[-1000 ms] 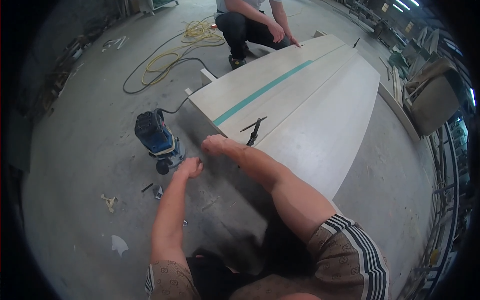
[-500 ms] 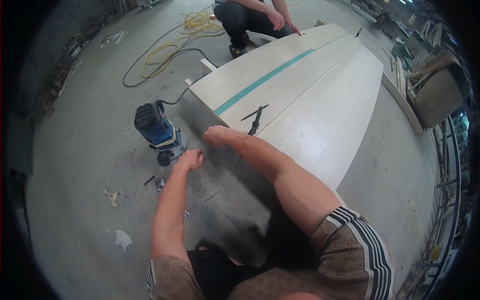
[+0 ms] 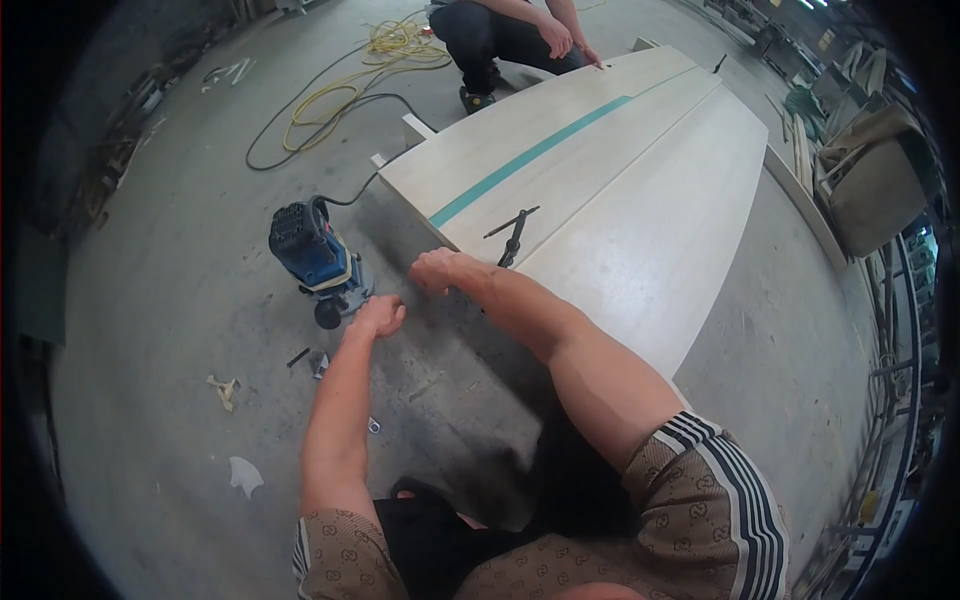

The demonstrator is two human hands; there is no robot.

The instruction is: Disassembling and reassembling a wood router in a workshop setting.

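Your left hand (image 3: 380, 316) is curled beside the router (image 3: 318, 258) on the floor (image 3: 170, 310), apart from your right hand (image 3: 433, 271) near the board (image 3: 640, 220); whether either of the 2 grips anything cannot be told.

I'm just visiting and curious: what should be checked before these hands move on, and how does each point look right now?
1. Router standing on its base: ok, it is on the floor.
2. Router switched off: cannot tell from this view.
3. Clamp tight at the pale panel's near end: cannot tell; it is there, but its tightness does not show.
4. Co-worker's hand off the panel: not ok, it is at the far left edge.
5. Floor free of scraps: not ok, a white piece lies there.
6. Left hand and right hand empty: cannot tell, curled fingers hide it.
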